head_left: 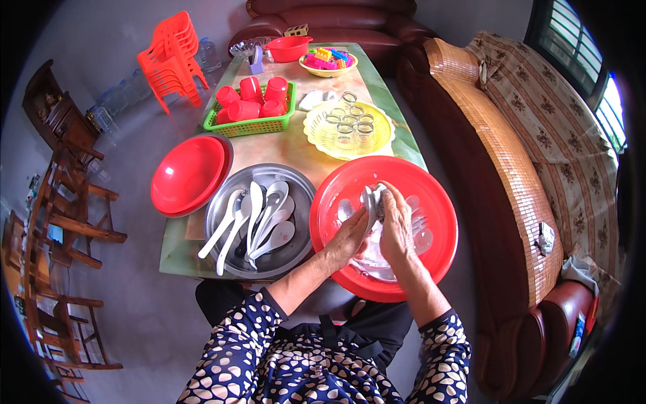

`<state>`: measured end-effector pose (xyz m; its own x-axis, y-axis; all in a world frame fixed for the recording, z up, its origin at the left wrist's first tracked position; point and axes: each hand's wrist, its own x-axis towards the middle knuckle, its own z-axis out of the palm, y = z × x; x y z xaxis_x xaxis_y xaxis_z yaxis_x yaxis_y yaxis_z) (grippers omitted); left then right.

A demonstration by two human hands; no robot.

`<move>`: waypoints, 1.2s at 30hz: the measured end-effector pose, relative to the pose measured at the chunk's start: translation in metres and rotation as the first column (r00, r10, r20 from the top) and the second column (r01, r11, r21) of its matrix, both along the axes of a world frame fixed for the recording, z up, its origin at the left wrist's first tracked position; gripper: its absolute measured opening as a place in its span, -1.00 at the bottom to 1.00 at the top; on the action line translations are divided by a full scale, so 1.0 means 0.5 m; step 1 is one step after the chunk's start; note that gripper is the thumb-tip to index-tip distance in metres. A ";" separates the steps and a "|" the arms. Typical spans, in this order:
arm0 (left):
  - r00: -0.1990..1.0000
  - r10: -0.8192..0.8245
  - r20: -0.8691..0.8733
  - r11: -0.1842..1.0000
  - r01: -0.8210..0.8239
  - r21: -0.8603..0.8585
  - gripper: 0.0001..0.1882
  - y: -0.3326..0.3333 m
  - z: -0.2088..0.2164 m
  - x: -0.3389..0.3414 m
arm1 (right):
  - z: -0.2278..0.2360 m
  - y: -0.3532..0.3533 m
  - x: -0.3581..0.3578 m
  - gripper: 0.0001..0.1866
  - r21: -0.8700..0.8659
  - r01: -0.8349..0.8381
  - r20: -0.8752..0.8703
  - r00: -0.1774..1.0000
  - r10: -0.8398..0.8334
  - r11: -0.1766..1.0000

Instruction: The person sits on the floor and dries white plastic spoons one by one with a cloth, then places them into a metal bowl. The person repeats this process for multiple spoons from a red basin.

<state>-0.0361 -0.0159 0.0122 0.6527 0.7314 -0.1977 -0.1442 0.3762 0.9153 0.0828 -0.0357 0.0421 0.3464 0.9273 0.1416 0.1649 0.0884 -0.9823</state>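
Silvery cutlery (367, 201), maybe a spoon or two, is up over the big red basin (436, 185), and the left hand (348, 240) and right hand (397, 226) are close together, closed on it; I can't tell how tight. It looks smooth and maybe wet, so it could slip out and bump the spoons (422, 240) below.

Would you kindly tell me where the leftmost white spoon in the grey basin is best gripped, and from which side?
The white spoon is probably best gripped by the end of its handle, from the near left: that end slants out past the rim of the grey basin, while its bowl lies inside, close to other white spoons.
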 end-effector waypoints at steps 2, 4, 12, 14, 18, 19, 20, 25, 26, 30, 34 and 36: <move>0.991 0.111 -0.076 0.975 -0.094 0.203 -0.40 0.005 -0.022 0.012 | 0.022 -0.019 -0.028 -0.50 -0.038 -0.056 -0.021 0.998 0.055 0.998; 0.997 0.069 0.047 0.996 -0.072 0.058 -0.39 0.018 -0.038 0.019 | 0.034 -0.029 -0.044 -0.47 -0.115 -0.037 -0.078 0.997 0.028 0.993; 0.953 0.292 0.079 0.950 -0.280 -0.136 -0.75 0.034 -0.030 0.022 | -0.043 -0.067 -0.027 -0.57 -0.225 -0.229 0.001 0.972 0.235 0.947; 0.837 0.446 0.316 0.877 -0.337 -0.344 -0.81 0.031 -0.001 0.026 | -0.041 -0.079 -0.012 -0.74 -0.358 -0.355 0.283 0.840 0.463 0.864; 0.892 0.451 0.016 0.862 -0.431 -0.267 -0.76 0.038 -0.011 0.019 | -0.065 -0.068 0.036 -0.57 0.017 -0.058 0.778 0.627 0.023 0.998; 0.905 0.425 -0.029 0.869 -0.417 -0.267 -0.75 0.036 -0.006 0.014 | -0.041 -0.069 0.036 -0.47 -0.066 -0.019 0.840 0.538 0.066 0.998; 0.901 0.431 -0.044 0.873 -0.429 -0.233 -0.74 0.040 -0.012 0.013 | -0.039 -0.063 0.044 -0.57 -0.164 -0.051 0.873 0.457 0.169 0.985; 0.886 0.439 0.149 0.867 -0.374 -0.328 -0.61 0.060 -0.038 0.003 | -0.070 -0.060 0.085 -0.78 -0.187 -0.425 0.748 0.523 0.408 0.886; 0.875 0.441 0.199 0.858 -0.346 -0.380 -0.58 0.063 -0.053 0.001 | -0.040 -0.059 0.084 -0.78 -0.159 -0.446 0.670 0.606 0.428 0.881; 0.922 0.312 0.228 0.894 -0.204 -0.398 -0.50 0.043 -0.017 0.011 | 0.026 -0.025 0.037 -0.63 0.106 -0.142 0.583 0.811 0.054 0.984; 0.852 0.241 0.465 0.899 -0.016 -0.437 -0.57 0.050 -0.057 0.000 | -0.004 0.032 -0.014 -0.62 0.224 0.017 0.466 0.876 -0.123 0.974; 0.825 0.277 0.493 0.897 -0.039 -0.440 -0.56 0.048 -0.051 0.000 | -0.033 0.041 -0.029 -0.64 0.355 -0.015 0.586 0.783 -0.209 0.935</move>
